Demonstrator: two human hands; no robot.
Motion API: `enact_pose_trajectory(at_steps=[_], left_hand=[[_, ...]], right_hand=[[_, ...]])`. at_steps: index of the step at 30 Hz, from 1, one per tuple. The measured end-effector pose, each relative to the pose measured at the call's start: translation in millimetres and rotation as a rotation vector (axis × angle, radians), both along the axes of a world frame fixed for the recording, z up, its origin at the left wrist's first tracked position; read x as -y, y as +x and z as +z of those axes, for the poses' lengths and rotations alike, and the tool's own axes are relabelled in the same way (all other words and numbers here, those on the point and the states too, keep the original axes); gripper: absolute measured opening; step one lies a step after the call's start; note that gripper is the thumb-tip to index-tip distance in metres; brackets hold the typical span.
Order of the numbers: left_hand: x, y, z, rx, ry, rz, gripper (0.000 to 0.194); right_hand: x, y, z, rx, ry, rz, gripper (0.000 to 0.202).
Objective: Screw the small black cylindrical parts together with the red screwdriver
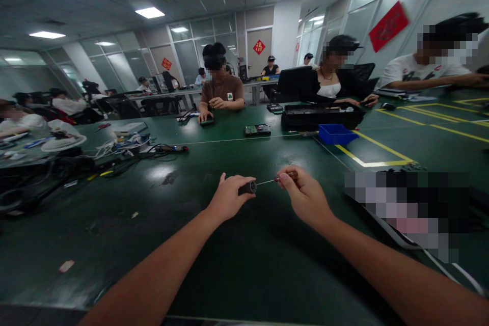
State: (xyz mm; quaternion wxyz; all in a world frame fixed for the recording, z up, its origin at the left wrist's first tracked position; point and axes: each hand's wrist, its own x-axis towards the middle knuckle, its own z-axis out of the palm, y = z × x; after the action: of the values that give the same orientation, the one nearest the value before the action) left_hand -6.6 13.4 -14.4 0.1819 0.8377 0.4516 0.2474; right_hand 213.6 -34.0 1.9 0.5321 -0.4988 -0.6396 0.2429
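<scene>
Over the middle of the green table (244,260), my left hand (229,196) is closed around a short black cylindrical part (247,188), whose round end faces right. My right hand (305,193) grips the reddish handle of a screwdriver (286,176). The screwdriver's thin metal shaft points left, its tip at the round end of the cylinder. Whether the tip sits in a screw is too small to tell.
Ahead lie a circuit board device (257,130), a long black tray (323,116) and a blue bin (336,134). Cables and tools (133,145) clutter the left. A blurred-out object (405,209) is at right. Co-workers sit across the table.
</scene>
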Motion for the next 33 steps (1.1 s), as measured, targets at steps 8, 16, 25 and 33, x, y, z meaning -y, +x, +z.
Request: enact_pose_trajectory(at_steps=[8, 16, 25, 33], left_hand=[[1.1, 1.6, 4.1, 0.042, -0.046, 0.016, 0.037], [-6.8, -1.4, -4.1, 0.373, -0.122, 0.108, 0.039], [-0.9, 3.1, 12.6, 0.238, -0.142, 0.182, 0.031], [-30.1, 15.9, 14.6, -0.148, -0.013, 0.0, 0.022]], right_hand=[[-0.9, 3.1, 3.9, 0.141, -0.023, -0.09, 0.025], [-0.3, 3.8, 3.6, 0.11, -0.039, -0.111, 0.027], [-1.0, 4.4, 2.1, 0.072, -0.049, -0.115, 0.027], [-1.4, 3.4, 4.1, 0.082, -0.04, -0.119, 0.025]])
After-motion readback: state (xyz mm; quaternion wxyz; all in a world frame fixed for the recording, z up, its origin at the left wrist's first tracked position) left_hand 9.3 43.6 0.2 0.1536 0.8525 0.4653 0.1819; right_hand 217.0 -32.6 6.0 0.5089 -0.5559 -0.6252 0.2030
